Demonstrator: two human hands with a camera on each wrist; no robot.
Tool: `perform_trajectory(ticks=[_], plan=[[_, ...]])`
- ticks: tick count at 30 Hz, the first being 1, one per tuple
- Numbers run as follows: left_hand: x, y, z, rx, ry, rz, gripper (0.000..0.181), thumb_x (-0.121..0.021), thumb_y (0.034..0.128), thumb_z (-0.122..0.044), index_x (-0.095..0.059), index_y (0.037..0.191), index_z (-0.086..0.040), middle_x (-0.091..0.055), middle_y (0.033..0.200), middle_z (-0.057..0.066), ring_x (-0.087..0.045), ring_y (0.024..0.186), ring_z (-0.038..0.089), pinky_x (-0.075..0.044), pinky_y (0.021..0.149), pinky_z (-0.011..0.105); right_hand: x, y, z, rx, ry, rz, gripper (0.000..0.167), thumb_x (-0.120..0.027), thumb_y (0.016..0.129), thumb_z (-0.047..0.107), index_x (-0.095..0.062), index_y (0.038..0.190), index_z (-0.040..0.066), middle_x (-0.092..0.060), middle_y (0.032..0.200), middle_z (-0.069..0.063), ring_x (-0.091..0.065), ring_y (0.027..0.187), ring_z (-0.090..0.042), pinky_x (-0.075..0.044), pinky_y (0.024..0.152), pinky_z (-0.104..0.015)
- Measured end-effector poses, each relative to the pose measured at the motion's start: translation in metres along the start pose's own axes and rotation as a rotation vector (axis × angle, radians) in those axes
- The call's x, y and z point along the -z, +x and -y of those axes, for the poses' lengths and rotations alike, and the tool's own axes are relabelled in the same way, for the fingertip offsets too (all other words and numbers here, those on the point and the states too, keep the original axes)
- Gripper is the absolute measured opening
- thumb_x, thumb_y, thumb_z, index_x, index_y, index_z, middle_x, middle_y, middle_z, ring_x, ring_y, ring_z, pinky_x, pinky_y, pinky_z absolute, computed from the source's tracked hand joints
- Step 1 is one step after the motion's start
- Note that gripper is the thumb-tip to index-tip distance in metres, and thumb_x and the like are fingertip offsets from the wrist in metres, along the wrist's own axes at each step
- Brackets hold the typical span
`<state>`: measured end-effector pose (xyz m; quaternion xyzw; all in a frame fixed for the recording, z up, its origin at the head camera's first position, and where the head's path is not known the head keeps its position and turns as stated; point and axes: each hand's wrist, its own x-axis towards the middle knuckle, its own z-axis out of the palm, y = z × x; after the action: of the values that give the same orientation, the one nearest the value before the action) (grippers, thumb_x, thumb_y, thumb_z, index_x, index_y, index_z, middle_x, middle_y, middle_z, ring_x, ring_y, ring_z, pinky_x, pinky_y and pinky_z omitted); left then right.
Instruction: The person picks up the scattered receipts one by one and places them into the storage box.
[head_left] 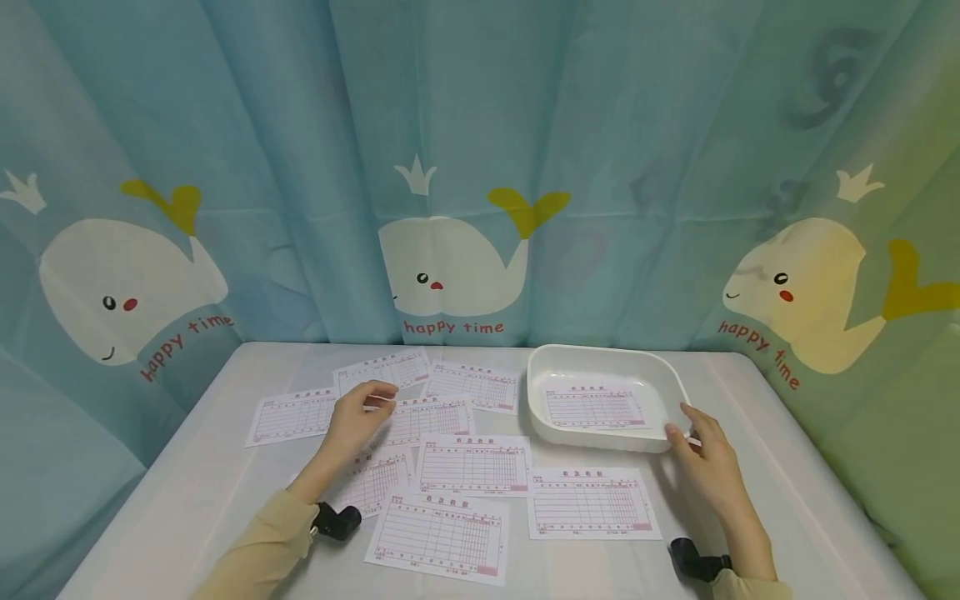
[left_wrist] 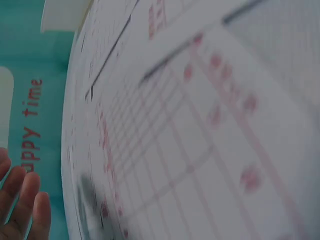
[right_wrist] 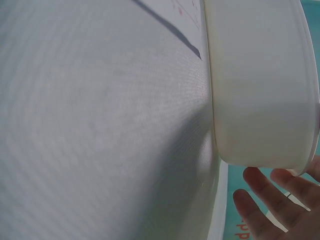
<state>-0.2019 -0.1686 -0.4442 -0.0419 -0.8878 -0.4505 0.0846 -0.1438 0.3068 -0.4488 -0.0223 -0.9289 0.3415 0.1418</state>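
Observation:
In the head view my left hand hovers over the paper slips on the left, fingers loosely bent, with nothing seen between them. Beneath it lies a printed slip with a red table grid. The left wrist view has its spread fingers at the lower left, apart from the slips. My right hand holds the right front corner of a white plastic tray, thumb at the rim and fingers along the outer wall. One printed slip lies flat inside the tray.
Several like slips lie spread over the white table, some overlapping. One slip is in front of the tray, another near the front middle. A blue curtain with whale prints hangs right behind the table.

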Motion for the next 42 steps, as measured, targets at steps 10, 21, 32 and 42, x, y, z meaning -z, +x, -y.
perform_trajectory(ticks=[10, 21, 32, 42], plan=[[0.016, 0.014, 0.016, 0.027, 0.075, 0.043, 0.024, -0.061, 0.0905, -0.006, -0.064, 0.114, -0.001, -0.065, 0.114, 0.020, -0.062, 0.103, 0.035, -0.050, 0.090, 0.047, 0.001, -0.001, 0.001, 0.003, 0.006, -0.003, 0.055, -0.051, 0.099, 0.025, -0.038, 0.140, -0.009, -0.042, 0.135, -0.030, -0.049, 0.107, -0.039, -0.044, 0.094, -0.054], [0.018, 0.021, 0.026, -0.019, 0.184, 0.133, 0.029, -0.065, 0.0875, -0.009, -0.063, 0.116, -0.002, -0.063, 0.115, 0.020, -0.061, 0.103, 0.035, -0.050, 0.089, 0.050, -0.001, 0.000, 0.000, -0.002, 0.001, -0.010, 0.054, -0.051, 0.099, 0.024, -0.039, 0.140, -0.008, -0.043, 0.135, -0.030, -0.048, 0.106, -0.036, -0.045, 0.094, -0.053], [0.018, 0.027, 0.032, -0.081, 0.263, 0.224, 0.035, -0.072, 0.0812, -0.009, -0.064, 0.115, -0.002, -0.064, 0.110, 0.015, -0.059, 0.105, 0.033, -0.047, 0.093, 0.051, 0.000, 0.000, 0.001, -0.009, 0.007, -0.005, 0.054, -0.050, 0.100, 0.025, -0.038, 0.141, -0.008, -0.041, 0.137, -0.030, -0.048, 0.109, -0.038, -0.044, 0.095, -0.054], [0.015, 0.028, 0.027, -0.093, 0.316, 0.257, 0.033, -0.072, 0.0792, -0.005, -0.065, 0.112, -0.003, -0.063, 0.104, 0.010, -0.059, 0.102, 0.029, -0.048, 0.093, 0.048, 0.001, 0.000, 0.000, -0.006, 0.013, 0.002, 0.054, -0.050, 0.099, 0.025, -0.038, 0.141, -0.007, -0.040, 0.138, -0.030, -0.047, 0.110, -0.040, -0.044, 0.095, -0.053]])
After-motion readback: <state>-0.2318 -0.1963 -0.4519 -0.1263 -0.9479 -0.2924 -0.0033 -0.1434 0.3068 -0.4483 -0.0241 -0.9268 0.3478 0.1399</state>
